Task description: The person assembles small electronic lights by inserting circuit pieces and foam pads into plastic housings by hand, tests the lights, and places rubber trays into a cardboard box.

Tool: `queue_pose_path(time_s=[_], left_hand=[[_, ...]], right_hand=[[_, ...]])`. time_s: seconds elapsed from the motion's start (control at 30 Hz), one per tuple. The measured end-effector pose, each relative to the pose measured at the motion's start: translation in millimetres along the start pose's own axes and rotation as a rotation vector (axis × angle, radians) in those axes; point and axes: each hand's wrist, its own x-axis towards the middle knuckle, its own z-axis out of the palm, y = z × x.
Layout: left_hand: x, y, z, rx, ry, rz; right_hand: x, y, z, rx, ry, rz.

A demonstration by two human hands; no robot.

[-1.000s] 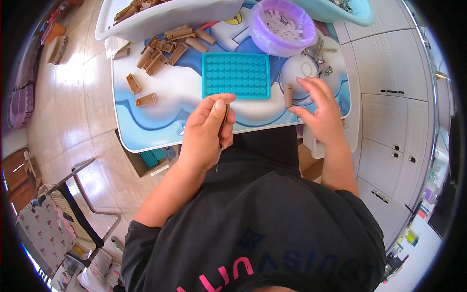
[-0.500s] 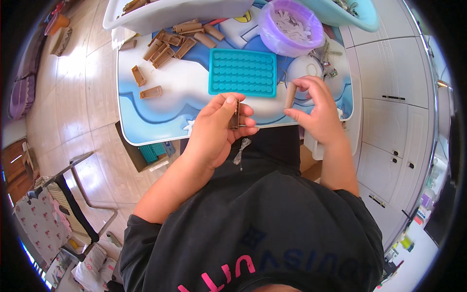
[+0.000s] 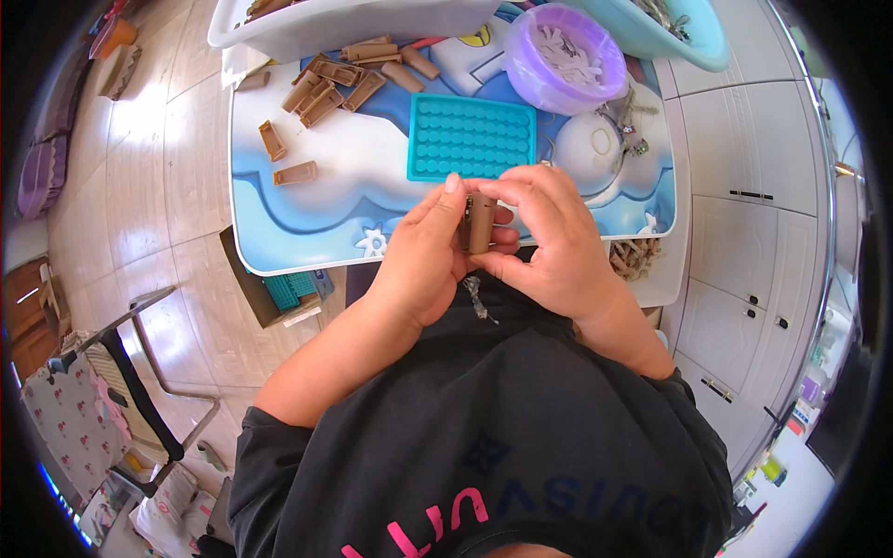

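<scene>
My left hand (image 3: 420,246) is closed round a narrow brown plastic casing piece (image 3: 467,216), mostly hidden by my fingers. My right hand (image 3: 553,232) pinches a rounded brown plastic shell (image 3: 482,223) at its top and bottom ends. The two pieces stand upright side by side above the table's front edge, and the shell lies against or just beside the casing piece; I cannot tell if they are joined. Below my hands hangs a thin pale cord (image 3: 478,299); where it starts is hidden. Just beyond my fingers a teal tray with round bumps (image 3: 412,139) lies on the table.
Loose brown shells (image 3: 321,104) are heaped at the table's back left, two more (image 3: 296,173) nearer me. Behind stand a white bin (image 3: 372,28), a lilac lined tub (image 3: 521,79) of pale strips and a light-blue basin (image 3: 712,46). Brown parts (image 3: 634,256) lie at the right.
My right hand has moved left with its brown shell, bringing it up to the piece in my left hand. My left hand has shifted slightly right.
</scene>
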Motion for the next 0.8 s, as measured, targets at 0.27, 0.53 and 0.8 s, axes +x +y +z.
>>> queue_pose_path(time_s=[0.27, 0.53, 0.8], left_hand=[[0.0, -0.7, 1.4, 0.044, -0.070, 0.041], [-0.2, -3.9, 2.0, 0.021, -0.103, 0.077], [-1.1, -2.6, 6.6, 0.022, -0.096, 0.099]], right_hand=[[-0.3, 2.5, 2.0, 0.016, -0.009, 0.004], [-1.3, 4.3, 2.3, 0.029, 0.021, -0.001], [-3.3, 5.4, 1.0, 0.031, 0.070, -0.026]])
